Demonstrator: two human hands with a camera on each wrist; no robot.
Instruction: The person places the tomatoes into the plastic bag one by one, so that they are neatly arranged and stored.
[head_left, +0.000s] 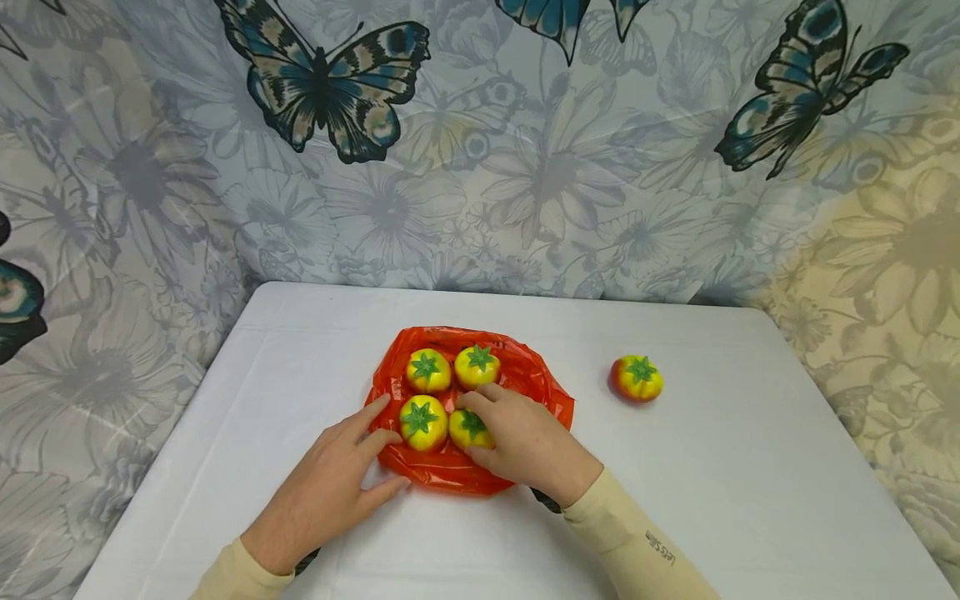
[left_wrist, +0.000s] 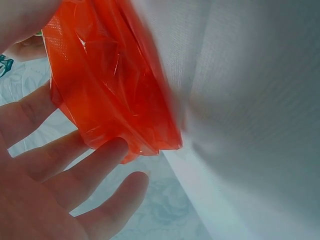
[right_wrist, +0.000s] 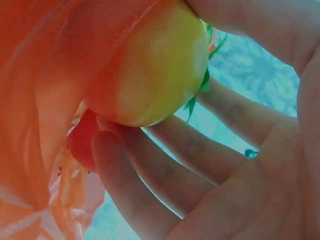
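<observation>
A red plastic bag (head_left: pixel 536 367) lies opened flat on the white table, with several yellow-red tomatoes sitting in it. One tomato (head_left: pixel 423 423) is at the front left, two more behind. My right hand (head_left: pixel 528 437) grips the front-right tomato (head_left: pixel 468 429), its fingers and thumb curled about the sides. The right wrist view shows that tomato (right_wrist: pixel 160 70) between thumb and fingers, partly covered by the bag. My left hand (head_left: pixel 326 479) rests against the bag's left edge, fingers spread. In the left wrist view these fingers (left_wrist: pixel 95 167) touch the red plastic (left_wrist: pixel 115 85).
Another tomato (head_left: pixel 637 379) lies by itself on the white table (head_left: pixel 712 475), right of the bag. Behind the table hangs a cloth backdrop (head_left: pixel 525 183) printed with flowers and butterflies.
</observation>
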